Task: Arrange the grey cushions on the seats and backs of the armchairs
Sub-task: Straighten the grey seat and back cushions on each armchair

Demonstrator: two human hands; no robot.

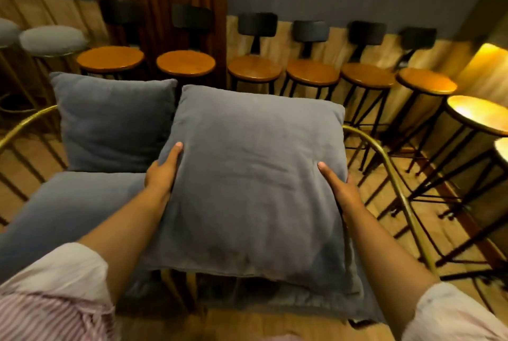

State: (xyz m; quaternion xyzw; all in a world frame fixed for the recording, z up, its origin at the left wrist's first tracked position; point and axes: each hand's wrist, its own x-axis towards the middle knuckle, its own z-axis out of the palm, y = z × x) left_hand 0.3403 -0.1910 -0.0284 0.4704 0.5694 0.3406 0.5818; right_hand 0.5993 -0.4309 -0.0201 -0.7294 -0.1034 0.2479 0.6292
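The grey cushion (pixel 247 175) sits clasped between left hand (pixel 162 173) and right hand (pixel 341 189).

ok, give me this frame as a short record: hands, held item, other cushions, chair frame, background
left hand: grips left edge of held cushion
right hand: grips right edge of held cushion
held cushion: grey, square, tilted toward camera over the right-hand seat
back cushion: grey, upright at left
seat cushion: grey, lying flat below it
armrest: gold curved tube at right
stools: round wooden seats in a row along the wall
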